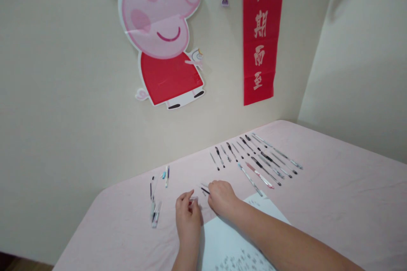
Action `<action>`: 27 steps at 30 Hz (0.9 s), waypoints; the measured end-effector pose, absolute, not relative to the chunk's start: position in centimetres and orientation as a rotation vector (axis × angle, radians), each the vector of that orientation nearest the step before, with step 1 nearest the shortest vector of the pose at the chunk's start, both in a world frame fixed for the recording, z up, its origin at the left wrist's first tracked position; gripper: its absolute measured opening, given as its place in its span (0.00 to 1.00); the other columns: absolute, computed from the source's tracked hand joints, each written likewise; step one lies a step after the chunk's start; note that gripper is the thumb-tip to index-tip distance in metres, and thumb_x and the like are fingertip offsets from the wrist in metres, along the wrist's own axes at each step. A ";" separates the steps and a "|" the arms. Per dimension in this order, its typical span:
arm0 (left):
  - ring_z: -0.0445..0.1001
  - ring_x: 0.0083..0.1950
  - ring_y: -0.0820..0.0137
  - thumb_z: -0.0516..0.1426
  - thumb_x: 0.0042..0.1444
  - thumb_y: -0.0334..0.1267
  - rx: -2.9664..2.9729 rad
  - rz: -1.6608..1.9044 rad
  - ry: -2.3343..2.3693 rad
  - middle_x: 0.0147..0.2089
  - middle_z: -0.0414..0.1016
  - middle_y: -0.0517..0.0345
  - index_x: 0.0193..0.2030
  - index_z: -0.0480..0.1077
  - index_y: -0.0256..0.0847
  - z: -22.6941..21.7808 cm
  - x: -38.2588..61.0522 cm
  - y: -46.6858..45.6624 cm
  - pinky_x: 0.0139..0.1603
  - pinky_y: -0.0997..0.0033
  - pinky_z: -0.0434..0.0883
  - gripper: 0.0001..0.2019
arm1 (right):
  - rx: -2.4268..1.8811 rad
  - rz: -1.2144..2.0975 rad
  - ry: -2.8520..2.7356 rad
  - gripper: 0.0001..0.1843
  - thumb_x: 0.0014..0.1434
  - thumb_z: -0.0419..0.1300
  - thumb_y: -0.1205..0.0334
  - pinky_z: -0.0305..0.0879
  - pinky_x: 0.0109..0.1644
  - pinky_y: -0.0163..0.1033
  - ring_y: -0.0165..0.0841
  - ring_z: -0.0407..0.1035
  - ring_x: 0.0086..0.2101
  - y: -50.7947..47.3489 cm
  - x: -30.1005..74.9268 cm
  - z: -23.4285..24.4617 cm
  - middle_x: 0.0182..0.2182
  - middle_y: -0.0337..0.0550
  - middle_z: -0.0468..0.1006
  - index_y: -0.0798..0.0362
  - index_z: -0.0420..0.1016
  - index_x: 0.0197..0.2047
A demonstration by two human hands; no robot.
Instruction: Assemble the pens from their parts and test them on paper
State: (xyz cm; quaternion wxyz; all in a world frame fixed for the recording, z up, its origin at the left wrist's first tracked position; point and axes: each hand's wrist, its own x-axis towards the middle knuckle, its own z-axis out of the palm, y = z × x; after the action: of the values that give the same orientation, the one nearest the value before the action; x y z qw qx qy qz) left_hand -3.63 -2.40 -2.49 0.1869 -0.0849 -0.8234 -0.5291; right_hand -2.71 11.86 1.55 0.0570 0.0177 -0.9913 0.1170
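My left hand (pixel 188 216) rests on the pink table (pixel 333 194), its fingers pinched on a small clear pen cap (pixel 193 198). Just to its right, my right hand (pixel 221 197) is curled around a dark-tipped pen (pixel 204 189) that points left toward the cap. Both hands lie at the top edge of a white sheet of paper (pixel 229 241) with handwriting on it. The pen's body is mostly hidden under my right hand.
A row of several pens (pixel 259 159) lies side by side at the back right of the table. A few pens and pen parts (pixel 157 194) lie at the left. A cartoon pig cutout (pixel 165 38) and a red banner (pixel 260 34) hang on the wall.
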 end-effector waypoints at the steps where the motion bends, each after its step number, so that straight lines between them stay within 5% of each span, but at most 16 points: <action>1: 0.71 0.39 0.65 0.55 0.52 0.39 -0.231 -1.496 -2.312 0.43 0.68 0.50 0.44 0.74 0.38 -2.5 -3.7 -2.4 0.39 0.62 0.72 0.14 | 0.062 0.358 -2.997 0.12 0.52 0.54 0.71 0.63 0.39 0.39 0.41 0.73 0.37 11.9 -2.8 1.5 0.34 0.55 0.79 0.61 0.77 0.37; 13: 0.68 0.48 0.60 0.53 0.52 0.42 0.035 -1.478 -2.204 0.47 0.67 0.47 0.42 0.71 0.38 -1.9 -3.8 -2.7 0.45 0.59 0.69 0.15 | 0.691 0.602 -2.560 0.05 0.50 0.55 0.68 0.58 0.36 0.37 0.34 0.66 0.33 12.7 -2.7 0.9 0.30 0.44 0.74 0.55 0.70 0.33; 18: 0.69 0.43 0.63 0.51 0.53 0.42 0.161 -1.465 -2.195 0.46 0.67 0.47 0.44 0.70 0.37 -1.3 -3.8 -2.9 0.46 0.59 0.68 0.16 | 0.768 0.612 -2.544 0.05 0.50 0.55 0.68 0.58 0.35 0.37 0.34 0.65 0.32 13.0 -2.8 0.8 0.29 0.44 0.73 0.54 0.70 0.33; 27: 0.65 0.54 0.59 0.50 0.54 0.41 0.167 -1.364 -2.217 0.52 0.66 0.44 0.43 0.71 0.37 -1.0 -3.7 -3.2 0.49 0.58 0.67 0.15 | 0.763 0.578 -2.603 0.04 0.51 0.57 0.67 0.58 0.35 0.36 0.34 0.66 0.32 13.0 -2.9 1.0 0.29 0.44 0.74 0.55 0.71 0.32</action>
State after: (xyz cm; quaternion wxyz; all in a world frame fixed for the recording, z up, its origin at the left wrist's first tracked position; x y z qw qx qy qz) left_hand -3.70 -3.24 -0.96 0.2632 0.0617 -0.8200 -0.5046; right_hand -2.86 13.03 0.98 0.1831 0.2704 -0.9227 0.2049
